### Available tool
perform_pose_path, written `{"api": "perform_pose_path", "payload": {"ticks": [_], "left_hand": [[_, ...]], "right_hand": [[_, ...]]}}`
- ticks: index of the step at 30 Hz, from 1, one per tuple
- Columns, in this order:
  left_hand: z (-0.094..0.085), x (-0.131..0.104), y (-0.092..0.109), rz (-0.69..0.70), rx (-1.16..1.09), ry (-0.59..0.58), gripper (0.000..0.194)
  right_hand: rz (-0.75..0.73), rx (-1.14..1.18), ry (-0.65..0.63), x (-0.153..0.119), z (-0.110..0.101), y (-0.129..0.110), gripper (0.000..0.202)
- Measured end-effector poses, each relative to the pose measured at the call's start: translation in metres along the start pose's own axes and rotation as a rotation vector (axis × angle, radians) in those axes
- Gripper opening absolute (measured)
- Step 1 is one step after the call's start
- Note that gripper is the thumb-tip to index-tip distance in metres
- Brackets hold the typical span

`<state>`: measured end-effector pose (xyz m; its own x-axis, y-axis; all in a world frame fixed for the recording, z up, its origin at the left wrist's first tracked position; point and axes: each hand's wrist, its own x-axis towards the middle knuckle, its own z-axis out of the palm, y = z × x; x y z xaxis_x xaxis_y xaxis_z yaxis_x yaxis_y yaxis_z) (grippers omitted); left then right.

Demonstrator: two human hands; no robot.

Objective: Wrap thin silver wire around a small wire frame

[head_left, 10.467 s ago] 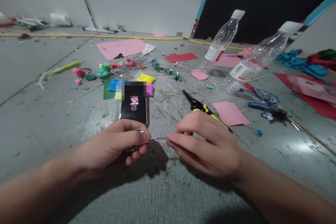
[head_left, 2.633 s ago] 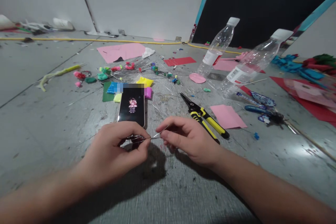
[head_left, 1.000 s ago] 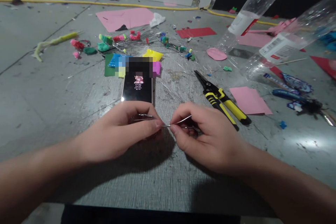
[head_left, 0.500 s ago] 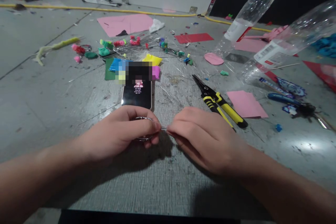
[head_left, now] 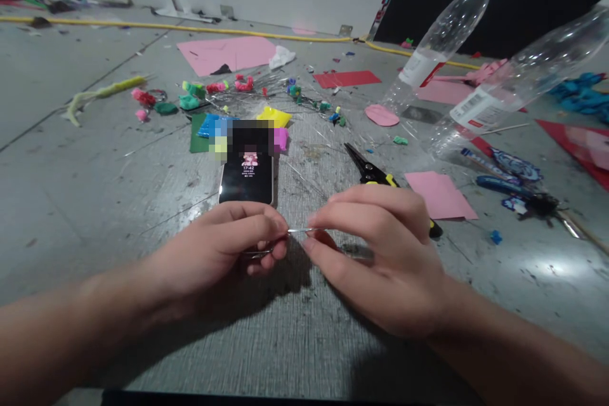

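Thin silvery wire (head_left: 299, 229) stretches across the short gap between my two hands. My left hand (head_left: 238, 235) pinches it between thumb and index finger, the other fingers curled; part of a wire loop shows under them. On the other side, my right hand (head_left: 380, 254) has thumb and fingertips around the wire's free end in a loose pinch, with a small gap visible between them. Just beyond the left hand lies a phone (head_left: 247, 181) with its screen lit. Pliers (head_left: 368, 168) with black jaws and yellow-black handles are partly hidden behind my right hand.
Two clear plastic bottles (head_left: 419, 66) stand at the right. Pink paper (head_left: 440, 195) lies beside the pliers. Coloured fuzzy pieces (head_left: 190, 100) with loose wires are scattered behind the phone. A yellow cable (head_left: 266, 33) runs along the back.
My right hand's fingers have loosened and spread, showing more of the wire, and the hand now covers the pliers' handles. My left hand keeps its pinch. The view has shifted slightly.
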<state>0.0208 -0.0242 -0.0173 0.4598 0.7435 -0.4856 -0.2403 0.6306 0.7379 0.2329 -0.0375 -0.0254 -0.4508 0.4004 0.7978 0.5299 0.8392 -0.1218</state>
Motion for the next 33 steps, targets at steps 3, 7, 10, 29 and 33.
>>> {"api": "perform_pose_path", "payload": {"ticks": [3, 7, 10, 29, 33], "left_hand": [[-0.001, 0.001, 0.000, 0.062, 0.010, 0.014, 0.019], [0.000, 0.001, 0.005, 0.148, 0.035, 0.051, 0.016], [0.003, 0.000, 0.007, 0.207, 0.080, 0.085, 0.018], [0.001, -0.002, 0.005, 0.128, 0.186, 0.062, 0.021], [-0.001, -0.001, 0.008, 0.034, 0.150, 0.001, 0.021]], "right_hand": [[0.068, -0.059, 0.039, -0.003, 0.002, 0.000, 0.018], [0.243, -0.004, 0.059, -0.006, 0.005, -0.002, 0.005], [0.458, 0.167, 0.117, -0.008, 0.011, -0.006, 0.012], [0.620, 0.961, 0.088, -0.008, 0.025, 0.000, 0.018], [0.434, 0.860, -0.057, -0.005, 0.015, 0.014, 0.023]]}}
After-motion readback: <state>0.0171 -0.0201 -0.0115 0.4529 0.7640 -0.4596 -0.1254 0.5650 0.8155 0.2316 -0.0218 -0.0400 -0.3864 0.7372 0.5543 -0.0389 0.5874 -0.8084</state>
